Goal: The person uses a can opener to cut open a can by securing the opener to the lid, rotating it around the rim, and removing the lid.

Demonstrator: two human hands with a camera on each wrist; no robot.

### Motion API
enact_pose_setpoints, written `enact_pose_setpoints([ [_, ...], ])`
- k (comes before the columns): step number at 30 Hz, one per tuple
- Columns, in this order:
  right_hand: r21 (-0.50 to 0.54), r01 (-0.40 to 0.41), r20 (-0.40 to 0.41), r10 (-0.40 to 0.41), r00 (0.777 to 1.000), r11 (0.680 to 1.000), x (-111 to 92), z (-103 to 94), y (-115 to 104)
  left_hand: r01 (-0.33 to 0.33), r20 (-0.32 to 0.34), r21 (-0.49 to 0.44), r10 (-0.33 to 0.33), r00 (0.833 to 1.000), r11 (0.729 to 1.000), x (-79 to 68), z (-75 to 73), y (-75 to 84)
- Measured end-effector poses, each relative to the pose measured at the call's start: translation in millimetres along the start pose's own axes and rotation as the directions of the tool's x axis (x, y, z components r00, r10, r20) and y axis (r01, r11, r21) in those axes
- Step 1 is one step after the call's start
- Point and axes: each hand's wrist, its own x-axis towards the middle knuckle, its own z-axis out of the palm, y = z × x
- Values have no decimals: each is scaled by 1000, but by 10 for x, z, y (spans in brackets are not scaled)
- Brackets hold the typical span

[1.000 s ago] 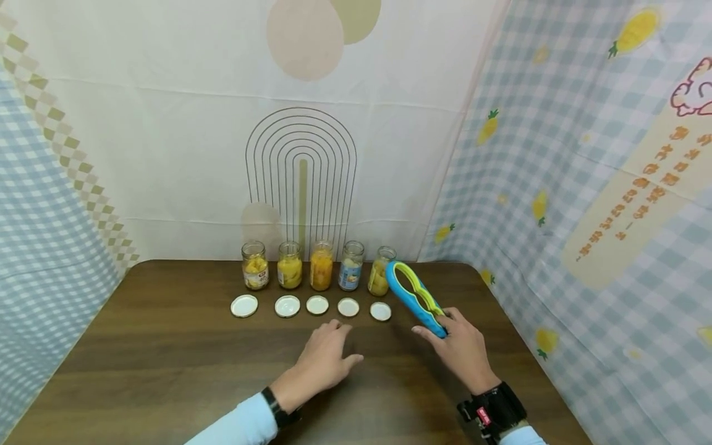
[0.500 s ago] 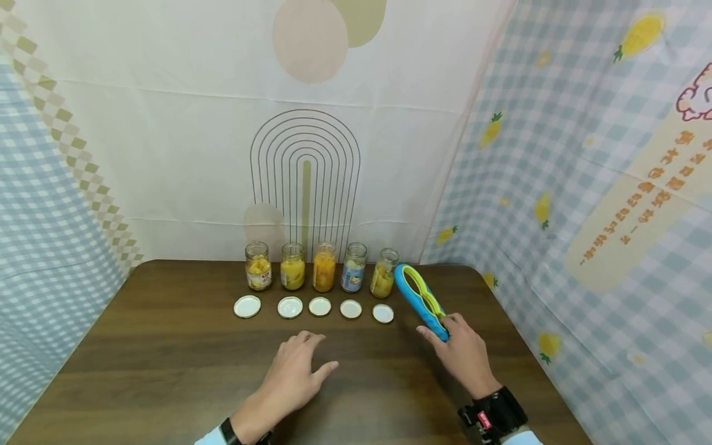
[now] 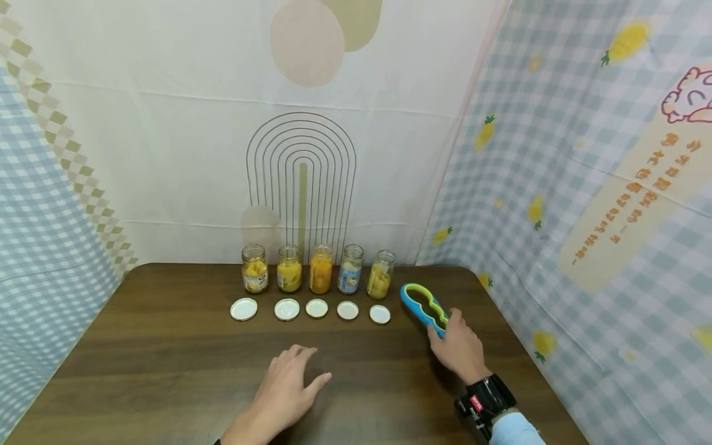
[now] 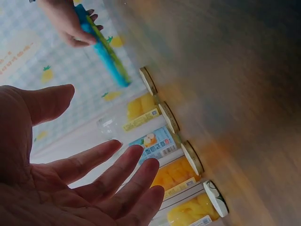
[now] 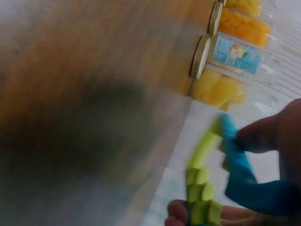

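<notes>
My right hand [image 3: 460, 347] grips the near end of a blue and lime-green jar opener [image 3: 425, 309], held low over the table's right side. In the right wrist view the thumb presses on the blue side of the jar opener [image 5: 240, 174], and fingertips show beneath its green inner teeth. My left hand [image 3: 283, 386] hovers over the front middle of the table with relaxed fingers and holds nothing. In the left wrist view the thumb and fingers of the left hand [image 4: 89, 165] are spread apart. Closest to the opener is the rightmost open glass jar [image 3: 381, 278] of yellow fruit.
Several open fruit jars, among them one with orange fruit [image 3: 321, 272] and one with a blue label [image 3: 350, 272], stand in a row at the back of the wooden table [image 3: 167, 358]. Each has a white-lined lid [image 3: 243, 309] lying before it. Fabric curtains [image 3: 183, 142] enclose the table.
My right hand has lowered the jar opener, which now lies flatter and farther from the rightmost jar. My left hand has drawn back toward the left and the near edge.
</notes>
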Motion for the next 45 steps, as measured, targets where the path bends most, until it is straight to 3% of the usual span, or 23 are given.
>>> enact_pose_setpoints([
  [5,-50,19,18,-19,1000,999,149,73,5,13,-15,-2,-13,1000,1000,-45,14,-24],
  [12,-64,-36,44,39,998,997,312,180,20,34,-27,1,-34,999,999,-94,33,-70],
  [27,-57,-3,-8,2,1000,998,584,318,-10,68,-39,26,-66,997,997,-130,24,-169],
  [32,-48,-52,19,53,998,997,684,304,-35,69,-47,24,-68,997,997,-135,21,-184],
  [36,-68,-88,40,91,995,994,732,303,-42,69,-42,21,-68,997,997,-131,5,-195],
  [45,-84,-88,43,91,995,993,738,327,-30,65,-66,39,-63,996,997,-119,-26,-249],
])
